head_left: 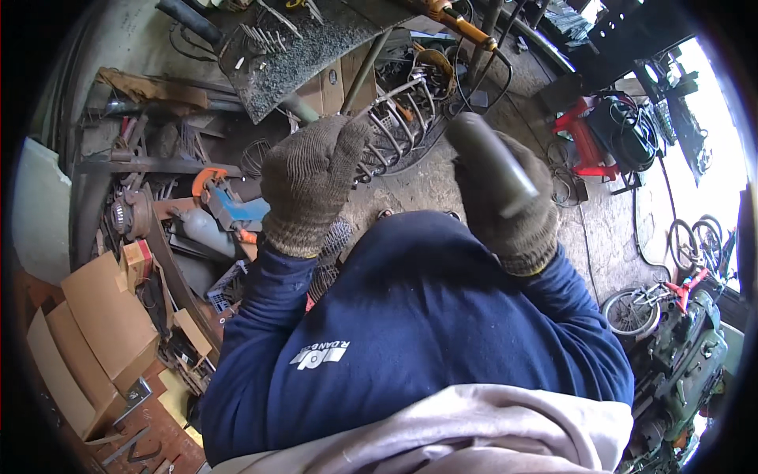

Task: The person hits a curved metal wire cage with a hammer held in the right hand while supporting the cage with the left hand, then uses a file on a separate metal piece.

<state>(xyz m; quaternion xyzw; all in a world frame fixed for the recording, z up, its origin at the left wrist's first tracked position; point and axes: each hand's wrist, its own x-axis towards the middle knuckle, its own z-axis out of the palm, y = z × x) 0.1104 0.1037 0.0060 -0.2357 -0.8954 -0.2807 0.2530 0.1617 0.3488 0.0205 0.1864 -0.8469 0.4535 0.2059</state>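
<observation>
My left hand (304,189), in a brown knit glove, is closed in a fist with the thumb along its inner side. A metal piece of several curved bars (395,130) extends from behind this glove. Whether my fingers grip that piece is hidden. On the other side, my right hand (525,233) wears a matching glove and is wrapped round a smooth dark metal cylinder (493,162). The cylinder is blurred and tilted, its upper end toward the left. Both hands are raised in front of my body, apart from each other.
A metal table (308,59) covered in dark grit stands ahead, with an orange power tool (462,28) to its right. Tools and an open cardboard box (103,332) crowd the left. Cables, a red-framed machine (584,138) and a small bicycle (639,308) are at right.
</observation>
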